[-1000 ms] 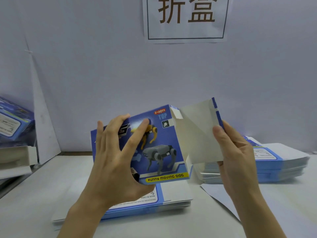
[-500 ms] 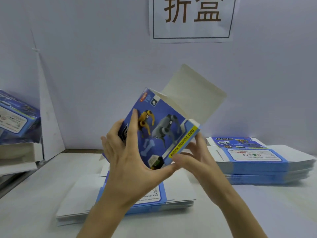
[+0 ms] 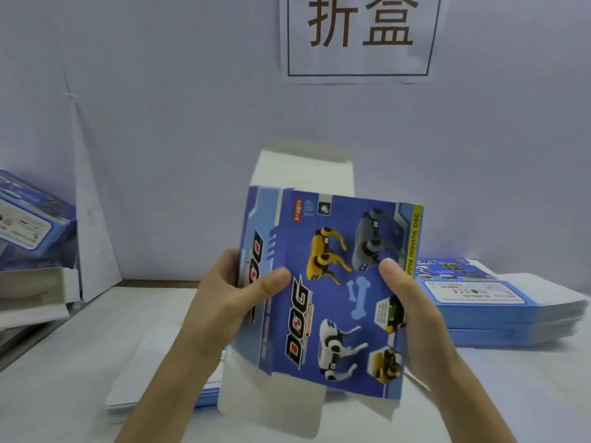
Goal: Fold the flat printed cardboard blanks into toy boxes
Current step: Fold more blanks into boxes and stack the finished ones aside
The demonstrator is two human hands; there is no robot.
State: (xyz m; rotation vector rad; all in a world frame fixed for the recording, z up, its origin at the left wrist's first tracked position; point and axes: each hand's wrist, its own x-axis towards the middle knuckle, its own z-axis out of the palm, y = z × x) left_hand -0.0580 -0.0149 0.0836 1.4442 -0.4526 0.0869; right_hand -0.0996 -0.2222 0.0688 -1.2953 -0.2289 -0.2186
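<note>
Both hands raised, forearms angling up from below.
Left hand (image 3: 224, 295) and right hand (image 3: 415, 314) each grip the box (image 3: 335, 314) by a side edge, thumbs pressed on its front.

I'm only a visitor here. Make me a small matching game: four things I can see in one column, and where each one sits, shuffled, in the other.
Things:
1. half-folded toy box
2. stack of flat blanks
3. paper sign
4. folded blue box

Places:
A. on the wall, top of view
B. tilted at the far left edge
C. gripped by the left hand and right hand
D. on the table, to the right

Pairs: 1-C, 2-D, 3-A, 4-B
</note>
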